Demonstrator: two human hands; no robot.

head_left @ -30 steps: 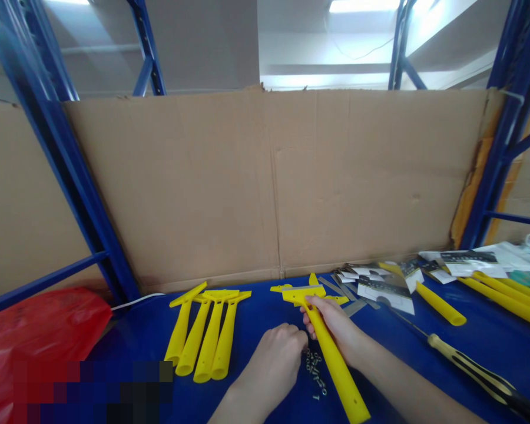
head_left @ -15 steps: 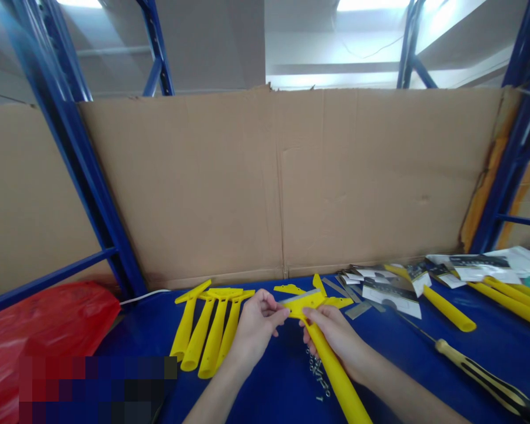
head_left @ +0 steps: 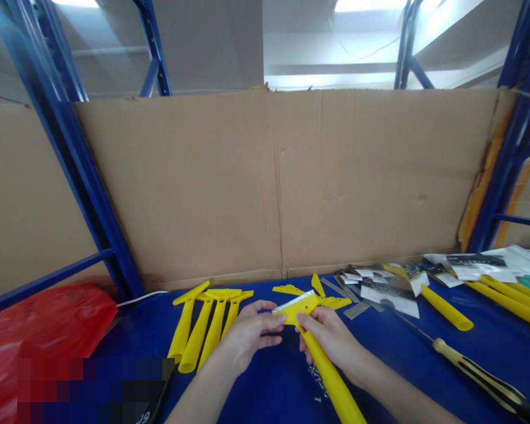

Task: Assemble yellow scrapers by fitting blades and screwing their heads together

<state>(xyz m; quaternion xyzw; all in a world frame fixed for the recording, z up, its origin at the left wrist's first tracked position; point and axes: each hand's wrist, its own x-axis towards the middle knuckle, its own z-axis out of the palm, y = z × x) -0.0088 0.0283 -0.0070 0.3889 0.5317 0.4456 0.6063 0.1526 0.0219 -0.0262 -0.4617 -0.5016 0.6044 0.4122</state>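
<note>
In the middle of the head view is a yellow scraper (head_left: pixel 331 377) with a thin metal blade (head_left: pixel 294 302) along its head. My right hand (head_left: pixel 329 334) grips it at the neck, thumb on top, and the long handle slants down towards me. My left hand (head_left: pixel 249 333) holds the left corner of the head between thumb and index finger, its other fingers spread. Small screws (head_left: pixel 317 377) lie on the blue table beneath, partly covered by the handle. Loose yellow head pieces (head_left: pixel 335 302) and flat metal blades (head_left: pixel 355 310) lie just behind.
Several yellow scraper handles (head_left: pixel 212 335) lie in a row on the left. A screwdriver (head_left: pixel 472 371) lies at right, near a yellow tube (head_left: pixel 448 309) and printed cards (head_left: pixel 388 292). Red plastic (head_left: pixel 53 324) fills the left side. A cardboard wall (head_left: pixel 203 188) stands behind the table.
The fingers of my left hand have opened out from a tight pinch, while its thumb and index finger stay at the scraper's corner. The scraper has shifted slightly left and down.
</note>
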